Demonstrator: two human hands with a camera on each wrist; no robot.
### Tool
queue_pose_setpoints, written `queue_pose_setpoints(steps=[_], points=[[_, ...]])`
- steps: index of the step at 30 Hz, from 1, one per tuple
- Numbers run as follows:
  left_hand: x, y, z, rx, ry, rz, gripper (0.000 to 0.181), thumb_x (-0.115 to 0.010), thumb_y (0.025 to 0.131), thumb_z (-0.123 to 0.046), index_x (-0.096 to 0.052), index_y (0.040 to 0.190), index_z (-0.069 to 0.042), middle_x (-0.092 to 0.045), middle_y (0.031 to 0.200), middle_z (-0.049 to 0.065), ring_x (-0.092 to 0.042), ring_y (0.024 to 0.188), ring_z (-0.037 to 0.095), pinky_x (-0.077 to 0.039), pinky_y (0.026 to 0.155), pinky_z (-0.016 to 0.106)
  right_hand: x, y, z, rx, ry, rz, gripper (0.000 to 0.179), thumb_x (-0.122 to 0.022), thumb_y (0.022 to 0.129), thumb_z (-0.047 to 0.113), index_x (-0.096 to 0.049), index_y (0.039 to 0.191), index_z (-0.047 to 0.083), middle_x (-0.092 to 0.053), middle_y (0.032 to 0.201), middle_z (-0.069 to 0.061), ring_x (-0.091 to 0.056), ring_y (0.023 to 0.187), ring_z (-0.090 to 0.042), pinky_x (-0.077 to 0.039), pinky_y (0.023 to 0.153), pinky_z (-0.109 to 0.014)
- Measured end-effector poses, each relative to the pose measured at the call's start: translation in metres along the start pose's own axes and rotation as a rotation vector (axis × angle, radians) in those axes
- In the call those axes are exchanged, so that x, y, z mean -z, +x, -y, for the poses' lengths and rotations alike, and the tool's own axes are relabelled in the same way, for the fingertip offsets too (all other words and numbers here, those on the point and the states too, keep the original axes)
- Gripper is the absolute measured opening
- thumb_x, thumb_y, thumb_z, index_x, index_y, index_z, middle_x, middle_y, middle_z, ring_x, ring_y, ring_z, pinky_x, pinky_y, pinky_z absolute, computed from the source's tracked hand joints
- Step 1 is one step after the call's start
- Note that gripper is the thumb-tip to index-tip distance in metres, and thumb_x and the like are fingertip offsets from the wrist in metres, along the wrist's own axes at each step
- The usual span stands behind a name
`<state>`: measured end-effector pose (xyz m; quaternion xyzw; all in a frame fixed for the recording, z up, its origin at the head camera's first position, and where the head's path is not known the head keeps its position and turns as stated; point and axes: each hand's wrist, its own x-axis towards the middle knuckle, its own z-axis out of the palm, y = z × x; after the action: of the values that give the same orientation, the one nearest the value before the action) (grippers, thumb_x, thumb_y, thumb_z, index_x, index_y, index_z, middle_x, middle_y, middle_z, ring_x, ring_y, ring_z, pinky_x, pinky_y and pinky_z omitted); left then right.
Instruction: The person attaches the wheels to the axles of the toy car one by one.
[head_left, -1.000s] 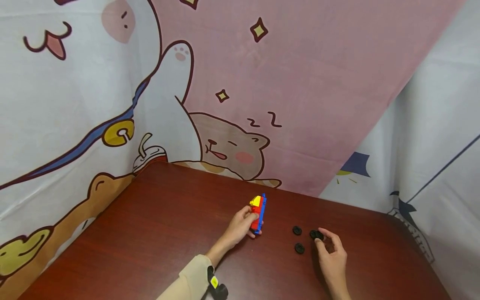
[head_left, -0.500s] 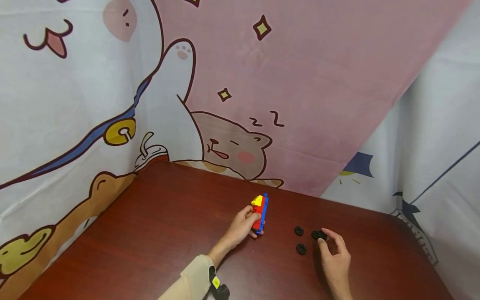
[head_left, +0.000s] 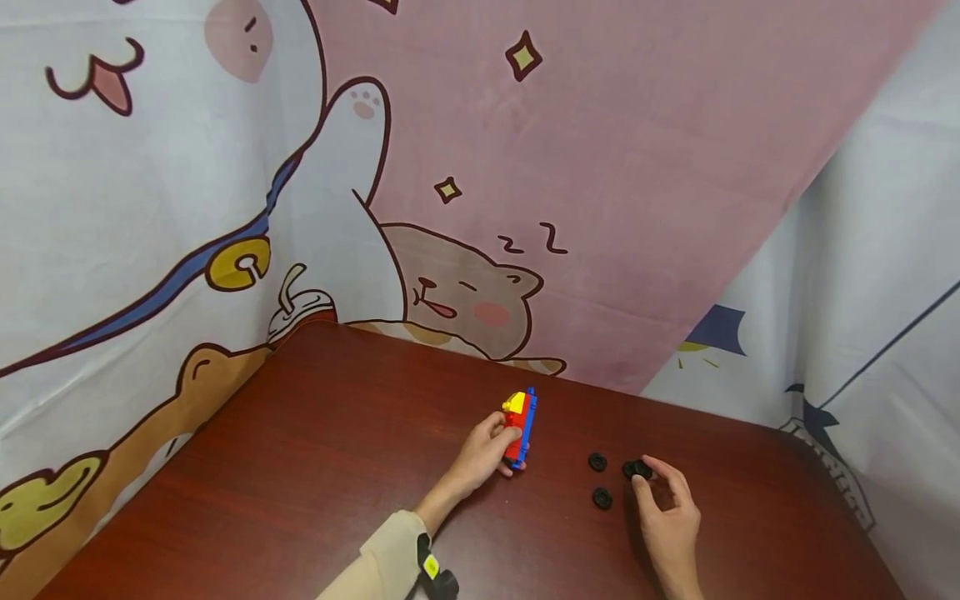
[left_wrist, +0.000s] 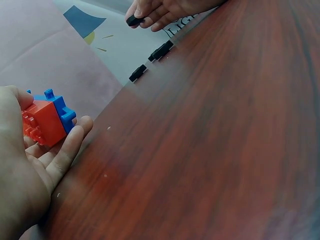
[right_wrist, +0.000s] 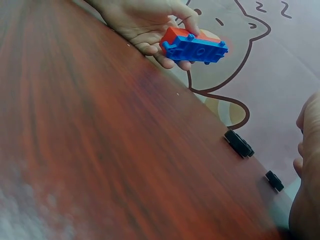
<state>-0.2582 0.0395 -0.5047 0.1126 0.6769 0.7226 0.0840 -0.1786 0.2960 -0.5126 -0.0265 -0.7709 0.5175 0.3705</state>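
Note:
My left hand (head_left: 480, 450) grips a small toy car body (head_left: 520, 429), thumb on its red side and fingers beneath. It has a blue base with pegs on its sides, red blocks and a yellow front piece; the right wrist view shows the blue underside (right_wrist: 197, 50). Between thumb and index finger, my right hand (head_left: 671, 508) pinches a black toy wheel (left_wrist: 134, 20), raised above the table in the left wrist view. In the head view it overlaps another wheel (head_left: 628, 470) lying below. Two more black wheels, one farther back (head_left: 597, 462) and one nearer (head_left: 602, 497), lie flat between the hands.
Everything stands on a dark reddish-brown wooden table (head_left: 315, 467). A cartoon-printed cloth (head_left: 600, 208) hangs behind it and along both sides. A black wrist strap with a camera (head_left: 437, 571) sits over the left beige sleeve (head_left: 382, 558).

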Motion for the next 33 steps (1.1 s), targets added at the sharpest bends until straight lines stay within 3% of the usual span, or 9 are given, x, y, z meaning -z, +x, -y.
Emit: queue_pose_setpoints(steps=[8,12,16,23,33], points=[[0.001,0.000,0.000,-0.013,0.011,-0.003,0.024,-0.054,0.099,-0.022,-0.057,0.113,-0.003,-0.072,0.097,0.020,-0.073,0.072,0.037,-0.058,0.051,0.037,-0.002,0.001,0.002,-0.017,-0.014,-0.011,0.032,-0.069,0.085,-0.012,-0.068,0.117,-0.005,-0.061,0.108,0.002,-0.056,0.092,-0.010,-0.044,0.075,-0.005],[0.000,0.001,0.000,-0.011,0.026,-0.004,0.023,-0.054,0.100,-0.021,-0.057,0.113,-0.002,-0.072,0.097,0.021,-0.073,0.073,0.039,-0.059,0.053,0.039,-0.003,0.000,0.020,0.005,-0.011,-0.011,0.031,-0.067,0.084,-0.016,-0.067,0.114,-0.010,-0.061,0.105,-0.006,-0.055,0.091,-0.013,-0.045,0.075,-0.006],[0.000,0.000,-0.002,-0.018,0.035,-0.006,0.022,-0.054,0.099,-0.019,-0.056,0.111,0.000,-0.071,0.097,0.025,-0.072,0.072,0.042,-0.059,0.052,0.039,-0.002,-0.002,0.038,0.015,-0.007,-0.002,0.029,-0.067,0.084,-0.016,-0.066,0.113,-0.012,-0.060,0.105,-0.006,-0.055,0.090,-0.013,-0.045,0.075,-0.006],[0.001,0.001,0.001,-0.013,0.036,-0.009,0.023,-0.054,0.099,-0.019,-0.056,0.111,0.000,-0.070,0.099,0.027,-0.072,0.070,0.039,-0.058,0.051,0.036,-0.005,-0.004,0.038,0.045,-0.004,0.001,0.029,-0.067,0.083,-0.018,-0.066,0.111,-0.012,-0.060,0.102,-0.010,-0.054,0.088,-0.012,-0.045,0.074,-0.007],[0.000,0.000,0.000,-0.015,0.008,-0.007,0.024,-0.056,0.099,-0.023,-0.057,0.113,-0.003,-0.073,0.093,0.015,-0.073,0.071,0.036,-0.057,0.050,0.033,-0.008,-0.004,0.040,0.049,0.000,0.023,0.029,-0.067,0.085,-0.015,-0.066,0.113,-0.009,-0.059,0.104,-0.013,-0.055,0.087,-0.012,-0.045,0.074,-0.007]])
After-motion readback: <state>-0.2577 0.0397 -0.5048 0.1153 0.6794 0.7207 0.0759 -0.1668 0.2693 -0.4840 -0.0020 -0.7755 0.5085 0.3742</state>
